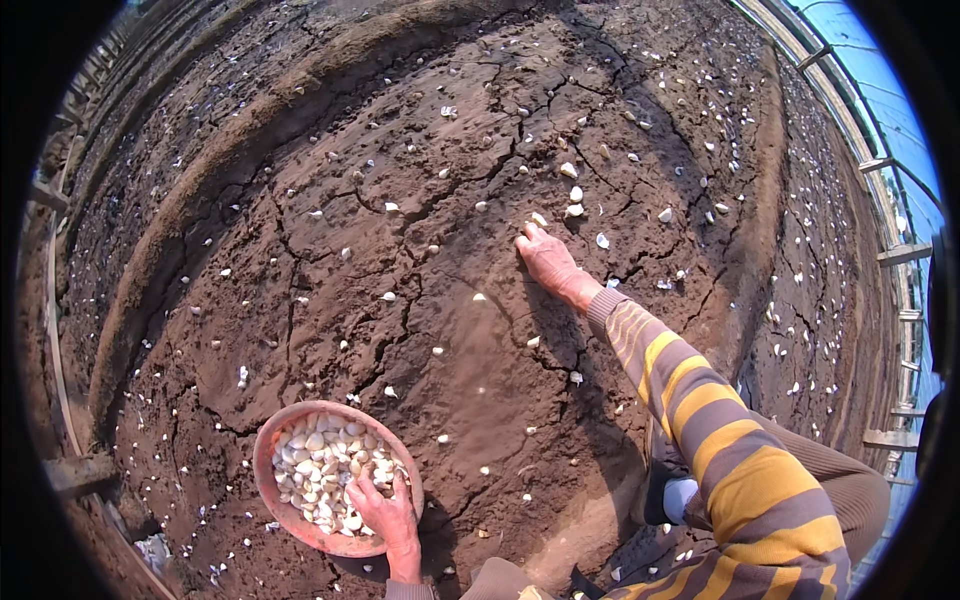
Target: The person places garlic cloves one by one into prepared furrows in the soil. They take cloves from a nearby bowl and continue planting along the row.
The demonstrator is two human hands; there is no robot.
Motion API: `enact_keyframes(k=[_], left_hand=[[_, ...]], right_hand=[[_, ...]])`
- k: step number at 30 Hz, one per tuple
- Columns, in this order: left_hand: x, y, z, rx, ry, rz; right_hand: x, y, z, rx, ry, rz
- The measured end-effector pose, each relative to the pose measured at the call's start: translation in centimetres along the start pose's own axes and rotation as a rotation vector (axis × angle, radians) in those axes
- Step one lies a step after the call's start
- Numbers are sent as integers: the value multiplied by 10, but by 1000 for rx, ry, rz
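A round reddish plastic bowl [268, 491] full of peeled-apart garlic cloves [319, 457] rests on the soil at the lower left. Inside it, my left hand [386, 517] reaches over the near rim, thumb and fingers apart among the cloves. My right hand [551, 262] is stretched forward, its bent fingertips down at the cracked brown soil [465, 255]. A single garlic clove [538, 219] shows just beyond its knuckles. Whether those fingers pinch another clove is hidden by the hand.
Cloves dot the bed in loose rows, including a pale clove [574, 193] ahead of my right hand. A raised soil ridge [217, 135] borders the left; another ridge [761, 187] runs along the right. Beyond it are a concrete-post frame [904, 255] and blue sheeting [862, 64].
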State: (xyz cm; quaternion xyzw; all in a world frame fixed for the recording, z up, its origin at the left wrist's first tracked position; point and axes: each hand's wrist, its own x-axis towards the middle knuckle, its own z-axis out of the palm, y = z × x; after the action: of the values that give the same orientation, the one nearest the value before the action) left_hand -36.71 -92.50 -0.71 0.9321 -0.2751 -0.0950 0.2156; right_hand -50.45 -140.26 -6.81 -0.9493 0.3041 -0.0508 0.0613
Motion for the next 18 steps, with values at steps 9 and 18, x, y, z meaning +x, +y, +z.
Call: enact_keyframes(k=[9,18], left_hand=[[-1,1,-1,-26,-9,1],[-3,-1,-2,1,14,28]], right_hand=[[-5,-3,2,0,75,-3],[19,11,-22,-63,-45,44]])
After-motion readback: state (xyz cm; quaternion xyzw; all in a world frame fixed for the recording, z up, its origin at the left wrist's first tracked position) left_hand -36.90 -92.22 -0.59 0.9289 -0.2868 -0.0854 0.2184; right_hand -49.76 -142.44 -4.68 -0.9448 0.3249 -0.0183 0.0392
